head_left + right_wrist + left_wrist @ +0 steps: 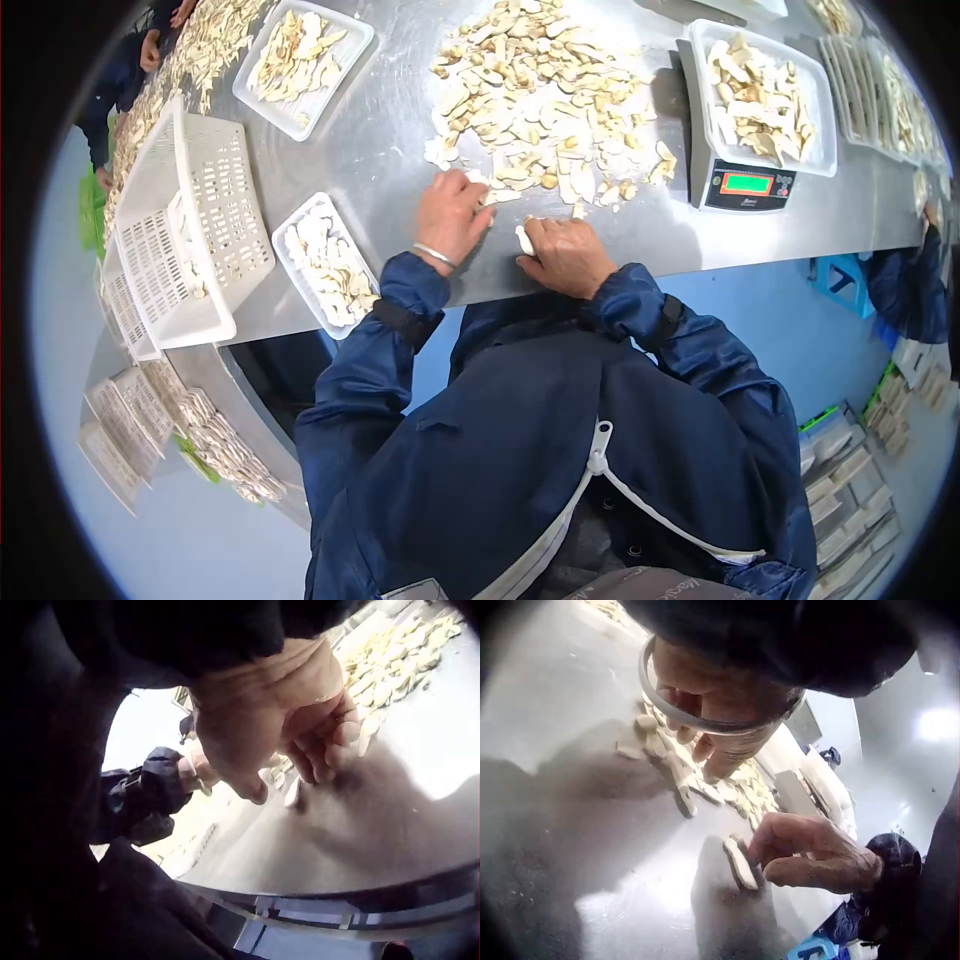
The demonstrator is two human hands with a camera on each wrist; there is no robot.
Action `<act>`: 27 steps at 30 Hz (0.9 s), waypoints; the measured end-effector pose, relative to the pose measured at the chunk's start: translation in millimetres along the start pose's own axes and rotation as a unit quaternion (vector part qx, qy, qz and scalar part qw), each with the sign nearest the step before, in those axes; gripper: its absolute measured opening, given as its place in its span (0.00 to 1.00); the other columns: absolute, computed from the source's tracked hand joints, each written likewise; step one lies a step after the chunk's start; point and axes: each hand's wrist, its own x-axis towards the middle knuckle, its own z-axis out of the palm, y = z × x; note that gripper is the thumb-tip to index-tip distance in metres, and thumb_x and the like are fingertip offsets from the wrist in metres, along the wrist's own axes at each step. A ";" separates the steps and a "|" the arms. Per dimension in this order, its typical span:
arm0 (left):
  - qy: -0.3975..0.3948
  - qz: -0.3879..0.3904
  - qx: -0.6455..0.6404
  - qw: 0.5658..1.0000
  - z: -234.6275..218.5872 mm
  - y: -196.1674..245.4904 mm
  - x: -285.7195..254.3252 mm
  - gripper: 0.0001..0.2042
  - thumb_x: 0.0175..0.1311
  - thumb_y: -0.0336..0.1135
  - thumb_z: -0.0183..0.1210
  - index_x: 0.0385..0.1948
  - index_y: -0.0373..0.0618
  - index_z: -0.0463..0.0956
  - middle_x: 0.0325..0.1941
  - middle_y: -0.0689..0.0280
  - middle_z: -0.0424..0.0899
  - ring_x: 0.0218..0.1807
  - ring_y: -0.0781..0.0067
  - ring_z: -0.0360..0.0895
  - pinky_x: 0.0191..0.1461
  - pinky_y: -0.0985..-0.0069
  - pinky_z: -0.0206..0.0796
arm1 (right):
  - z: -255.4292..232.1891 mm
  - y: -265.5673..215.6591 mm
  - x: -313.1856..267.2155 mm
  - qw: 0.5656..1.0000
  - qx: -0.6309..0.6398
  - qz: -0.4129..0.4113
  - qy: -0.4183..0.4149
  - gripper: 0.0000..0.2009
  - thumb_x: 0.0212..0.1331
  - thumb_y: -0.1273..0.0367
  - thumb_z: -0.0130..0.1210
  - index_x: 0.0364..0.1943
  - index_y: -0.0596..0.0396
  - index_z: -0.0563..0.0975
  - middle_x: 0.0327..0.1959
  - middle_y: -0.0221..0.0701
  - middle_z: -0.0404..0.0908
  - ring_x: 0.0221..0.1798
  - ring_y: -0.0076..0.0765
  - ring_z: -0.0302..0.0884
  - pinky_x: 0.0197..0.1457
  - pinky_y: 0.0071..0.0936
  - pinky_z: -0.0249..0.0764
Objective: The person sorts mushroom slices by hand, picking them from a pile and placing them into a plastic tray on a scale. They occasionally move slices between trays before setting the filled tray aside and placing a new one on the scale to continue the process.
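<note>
A big heap of pale dried slices (pixel 545 100) lies on the steel table (pixel 390 150). My left hand (pixel 455 215), with a metal bangle on its wrist, rests at the heap's near edge, its bent fingertips (pixel 697 746) touching loose slices (pixel 656 742); I see nothing pinched. Just to its right, my right hand (pixel 565 255) pinches a single slice (pixel 524 238) against the table, close to the front edge. The left wrist view shows that slice (pixel 740 864) at the right hand's curled fingertips (pixel 769 836). In the right wrist view it (pixel 292 791) sits below thumb and fingers.
A digital scale (pixel 745 185) carries a white tray (pixel 825 150) of slices at the right. Another white tray (pixel 283 232) with slices sits left of my left hand, a perforated white basket (pixel 190 220) beyond it. A third tray (pixel 355 45) is at the back. Other people's sleeves show at both sides.
</note>
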 end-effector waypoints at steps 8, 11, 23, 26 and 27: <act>-0.010 0.055 0.038 0.998 17.7 6.3 17.3 0.08 0.49 0.29 0.64 0.29 0.43 0.74 0.34 0.62 0.72 0.41 0.58 0.71 0.43 0.64 0.63 | 22.0 -1.6 5.7 0.996 -0.039 -0.001 0.079 0.03 0.48 0.73 0.53 0.28 0.53 0.72 0.24 0.34 0.75 0.28 0.41 0.77 0.33 0.36 0.72; -0.067 0.004 -0.079 0.995 15.3 -0.7 12.3 0.08 0.53 0.29 0.61 0.35 0.40 0.75 0.34 0.61 0.75 0.38 0.62 0.75 0.41 0.69 0.66 | 14.6 6.9 4.9 0.996 -0.020 -0.017 0.082 0.03 0.48 0.73 0.54 0.27 0.54 0.72 0.27 0.35 0.76 0.29 0.42 0.77 0.33 0.37 0.72; -0.065 -0.259 -0.551 0.791 -16.8 -41.3 -0.7 0.12 0.63 0.29 0.55 0.48 0.41 0.75 0.36 0.68 0.82 0.39 0.77 0.79 0.39 0.80 0.70 | -71.6 48.1 48.9 0.794 0.539 0.281 -0.009 0.08 0.61 0.67 0.51 0.38 0.55 0.76 0.31 0.26 0.77 0.34 0.22 0.73 0.38 0.22 0.69; -0.043 -0.163 -0.247 0.954 2.2 -34.1 11.7 0.09 0.60 0.30 0.56 0.41 0.46 0.78 0.34 0.63 0.83 0.41 0.66 0.81 0.41 0.70 0.72 | -52.8 51.5 69.8 0.934 0.275 0.228 0.023 0.07 0.58 0.67 0.52 0.35 0.54 0.78 0.28 0.35 0.82 0.33 0.37 0.80 0.36 0.34 0.73; -0.037 -0.104 -0.149 0.983 3.1 -31.1 14.6 0.10 0.58 0.31 0.57 0.41 0.46 0.78 0.35 0.62 0.83 0.41 0.63 0.81 0.41 0.68 0.72 | -58.0 43.9 78.1 0.958 0.182 0.220 -0.001 0.08 0.57 0.66 0.53 0.36 0.54 0.78 0.30 0.38 0.82 0.35 0.41 0.80 0.37 0.36 0.73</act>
